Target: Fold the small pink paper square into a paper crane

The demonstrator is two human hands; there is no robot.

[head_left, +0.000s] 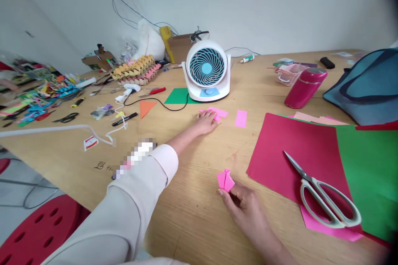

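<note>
My left hand (205,123) reaches forward over the table and rests on several small pink paper pieces (221,112) in front of the fan; its fingertips partly cover them. Nearer to me, my right hand (247,207) pinches a small folded pink paper piece (226,181) between thumb and fingers, its pointed folds facing up. A flat pink rectangle (241,119) lies just right of my left hand. Grey-handled scissors (321,198) rest on red paper (298,149) to the right of my right hand.
A white fan (207,70) stands at the back centre. Green sheets (370,165), a magenta bottle (306,87) and a blue bag (367,87) are at right. On the left are an orange paper triangle (146,108), a marker (124,119), black scissors (66,118), cables and craft materials.
</note>
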